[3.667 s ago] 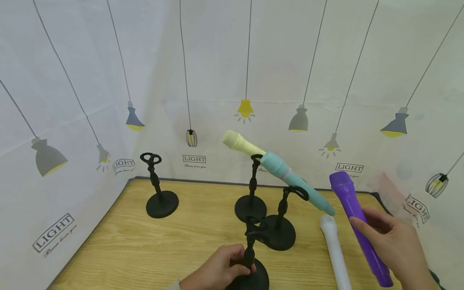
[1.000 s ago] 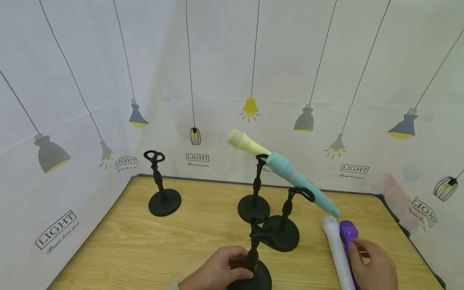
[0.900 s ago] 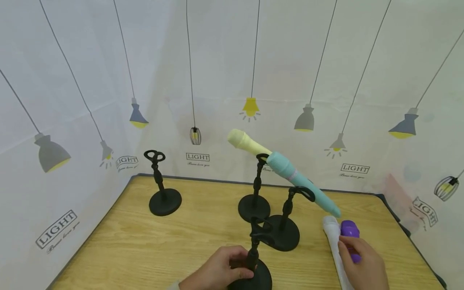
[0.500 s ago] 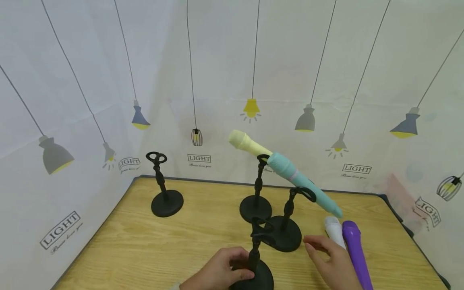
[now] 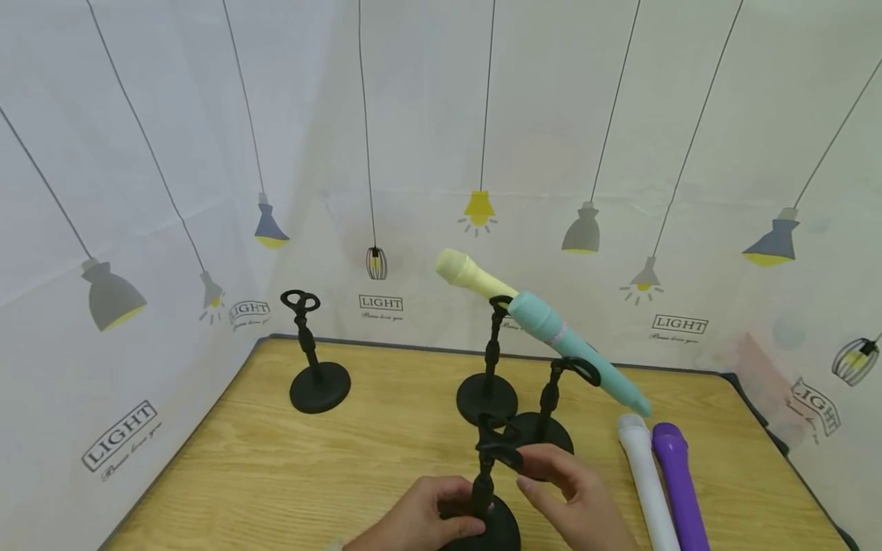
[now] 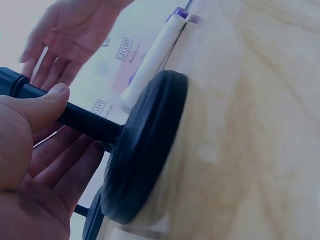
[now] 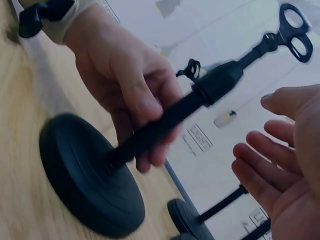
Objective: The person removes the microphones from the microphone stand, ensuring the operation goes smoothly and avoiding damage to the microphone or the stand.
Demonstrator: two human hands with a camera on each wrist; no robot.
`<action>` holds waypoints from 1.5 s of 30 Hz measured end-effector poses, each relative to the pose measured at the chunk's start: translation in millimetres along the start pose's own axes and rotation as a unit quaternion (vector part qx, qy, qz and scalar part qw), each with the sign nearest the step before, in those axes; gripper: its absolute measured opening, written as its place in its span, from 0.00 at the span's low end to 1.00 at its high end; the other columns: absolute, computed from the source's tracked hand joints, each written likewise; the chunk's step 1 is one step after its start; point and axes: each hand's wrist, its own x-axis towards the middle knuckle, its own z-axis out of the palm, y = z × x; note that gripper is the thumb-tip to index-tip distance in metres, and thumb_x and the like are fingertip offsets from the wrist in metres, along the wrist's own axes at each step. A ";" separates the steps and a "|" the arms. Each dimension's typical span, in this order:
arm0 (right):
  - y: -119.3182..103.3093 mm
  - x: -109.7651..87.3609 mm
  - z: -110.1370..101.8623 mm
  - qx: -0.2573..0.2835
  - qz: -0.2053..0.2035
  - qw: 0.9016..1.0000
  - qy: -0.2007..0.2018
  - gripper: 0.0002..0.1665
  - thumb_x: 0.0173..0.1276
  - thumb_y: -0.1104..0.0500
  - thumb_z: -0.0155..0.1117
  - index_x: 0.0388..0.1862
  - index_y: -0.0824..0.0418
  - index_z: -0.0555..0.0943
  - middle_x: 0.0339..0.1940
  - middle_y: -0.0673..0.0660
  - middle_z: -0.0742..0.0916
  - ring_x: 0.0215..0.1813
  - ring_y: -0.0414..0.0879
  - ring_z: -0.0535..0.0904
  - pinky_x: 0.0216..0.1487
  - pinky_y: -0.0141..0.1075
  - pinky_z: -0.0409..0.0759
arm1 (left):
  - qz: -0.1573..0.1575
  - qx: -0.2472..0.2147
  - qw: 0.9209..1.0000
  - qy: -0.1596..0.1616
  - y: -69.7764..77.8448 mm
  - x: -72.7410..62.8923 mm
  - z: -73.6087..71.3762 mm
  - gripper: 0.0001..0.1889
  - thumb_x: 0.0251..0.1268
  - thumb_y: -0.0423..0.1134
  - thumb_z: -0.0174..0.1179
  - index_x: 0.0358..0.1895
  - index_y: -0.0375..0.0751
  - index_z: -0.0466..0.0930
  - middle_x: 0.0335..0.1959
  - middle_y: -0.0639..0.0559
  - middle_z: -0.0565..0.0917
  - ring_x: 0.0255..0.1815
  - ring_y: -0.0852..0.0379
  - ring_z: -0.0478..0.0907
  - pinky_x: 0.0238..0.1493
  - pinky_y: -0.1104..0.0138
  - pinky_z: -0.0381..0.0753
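My left hand (image 5: 420,516) grips the pole of a black microphone stand (image 5: 485,486), thumb on one side and fingers on the other. In the right wrist view the stand's round base (image 7: 85,175) and its double-ring clip (image 7: 295,32) both show, and the clip holds nothing. Close by the clip is my right hand (image 5: 582,493), fingers loosely bent with nothing in them. Right of that hand, a white microphone (image 5: 650,482) and a purple microphone (image 5: 682,486) lie side by side on the wooden table (image 5: 386,428).
Behind, a teal microphone (image 5: 582,352) slants in the clip of one stand (image 5: 550,398). A pale yellow microphone (image 5: 475,277) sits on another stand (image 5: 487,399). Farther left is a stand (image 5: 320,386) with a bare clip. Lamp-printed sheeting (image 5: 413,138) encloses the table's back and sides.
My right hand has laid the purple microphone beside the white one, let go and moved left to the clip of the held stand. My left hand keeps its grip.
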 end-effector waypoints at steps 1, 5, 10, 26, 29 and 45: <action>-1.3 0.1 3.1 0.007 -0.005 1.000 -0.011 0.15 0.77 0.62 0.71 0.60 0.58 0.86 0.55 0.56 0.91 0.55 0.41 0.90 0.58 0.32 0.87 | 0.001 -0.002 1.000 0.001 -0.9 0.3 0.8 0.12 0.74 0.34 0.70 0.57 0.41 0.89 0.54 0.45 0.93 0.52 0.63 0.88 0.57 0.70 0.86; -4.1 0.5 16.4 0.031 -0.019 0.999 -0.031 0.18 0.74 0.61 0.74 0.61 0.59 0.86 0.57 0.58 0.90 0.57 0.40 0.90 0.61 0.32 0.87 | 0.006 -0.004 1.000 0.006 -4.1 0.4 2.6 0.11 0.74 0.34 0.70 0.56 0.41 0.89 0.53 0.44 0.93 0.51 0.63 0.89 0.57 0.69 0.87; -5.7 -0.6 35.7 0.063 -0.041 0.997 -0.012 0.22 0.71 0.63 0.76 0.63 0.60 0.86 0.56 0.52 0.91 0.56 0.39 0.90 0.60 0.37 0.89 | 0.020 -0.009 1.000 0.015 -6.1 0.7 4.7 0.10 0.74 0.34 0.71 0.54 0.42 0.89 0.52 0.42 0.93 0.50 0.64 0.89 0.54 0.71 0.87; -15.4 -5.4 63.7 0.062 -0.044 0.993 0.085 0.16 0.63 0.68 0.81 0.49 0.59 0.93 0.47 0.60 0.92 0.48 0.38 0.91 0.52 0.31 0.89 | 0.038 -0.002 0.999 0.032 -7.6 4.9 9.5 0.07 0.73 0.32 0.71 0.49 0.40 0.90 0.49 0.47 0.94 0.50 0.66 0.89 0.52 0.74 0.85; -15.9 -5.1 60.0 0.054 -0.049 0.995 0.069 0.15 0.64 0.66 0.80 0.50 0.60 0.93 0.49 0.65 0.92 0.49 0.38 0.91 0.52 0.32 0.89 | 0.057 0.007 0.998 0.021 -7.8 6.1 9.3 0.09 0.73 0.31 0.70 0.52 0.40 0.90 0.51 0.47 0.94 0.52 0.66 0.89 0.53 0.75 0.85; 0.7 8.4 27.5 0.109 -0.134 0.976 -0.133 0.17 0.78 0.69 0.65 0.63 0.72 0.84 0.58 0.69 0.90 0.60 0.37 0.88 0.59 0.34 0.88 | 0.094 0.008 0.996 -0.008 -9.5 8.1 10.2 0.15 0.73 0.29 0.68 0.60 0.36 0.88 0.50 0.36 0.92 0.50 0.68 0.88 0.53 0.74 0.85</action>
